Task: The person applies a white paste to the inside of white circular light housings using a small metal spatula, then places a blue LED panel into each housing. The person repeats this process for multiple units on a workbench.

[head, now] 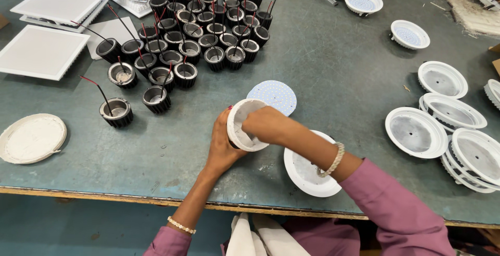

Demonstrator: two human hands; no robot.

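Your left hand (221,149) is wrapped tight around a small white round cup (243,126), held up over the green table (333,74); your right hand (265,125) has its fingers inside the cup, closed or not I cannot tell; a flat dotted disc (275,96) lies just behind it; a white bowl (307,175) sits under your right arm.

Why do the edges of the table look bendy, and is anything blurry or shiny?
In the head view the wide lens bows the green table near its edges; light is soft and even, with short shadows under the black ribbed cylinder housings. The left hand and right hand, on the round white lamp housing, look sharp. Faint glare sits on the white round dishes.
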